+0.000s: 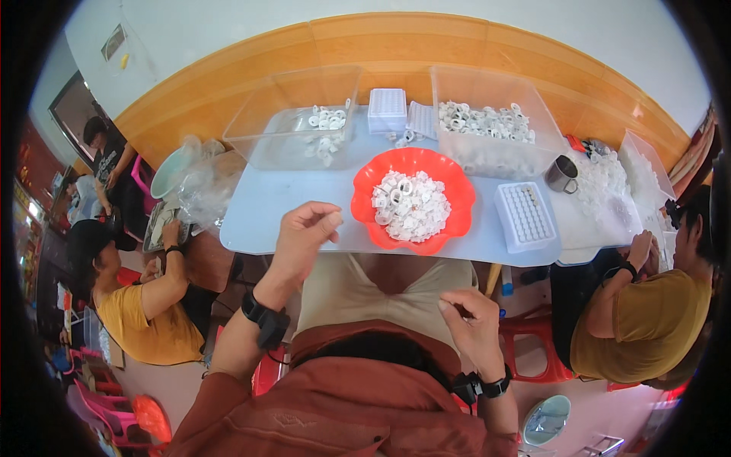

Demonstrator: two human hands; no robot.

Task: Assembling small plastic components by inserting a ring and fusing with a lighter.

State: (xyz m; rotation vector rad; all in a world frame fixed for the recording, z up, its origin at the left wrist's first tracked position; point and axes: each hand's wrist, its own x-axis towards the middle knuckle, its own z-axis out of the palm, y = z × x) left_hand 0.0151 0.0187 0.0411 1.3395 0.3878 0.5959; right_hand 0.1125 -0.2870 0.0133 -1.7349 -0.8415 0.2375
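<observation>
My left hand [303, 232] is raised over the near edge of the pale blue table [274, 206], fingers pinched together; whether a small white part sits in the fingertips I cannot tell. My right hand [470, 320] hangs lower, over my lap, fingers curled, thumb and forefinger touching. Just beyond the left hand sits a red scalloped bowl [449, 186] heaped with small white plastic rings [410, 206]. A white grid tray [525, 217] lies to the bowl's right.
Two clear plastic bins [293, 114] [495, 126] hold more white rings at the back, with a white grid block [387, 110] between them. A metal cup [562, 174] stands right. People sit working at left [145, 305] and right [647, 320]. Red stools are below.
</observation>
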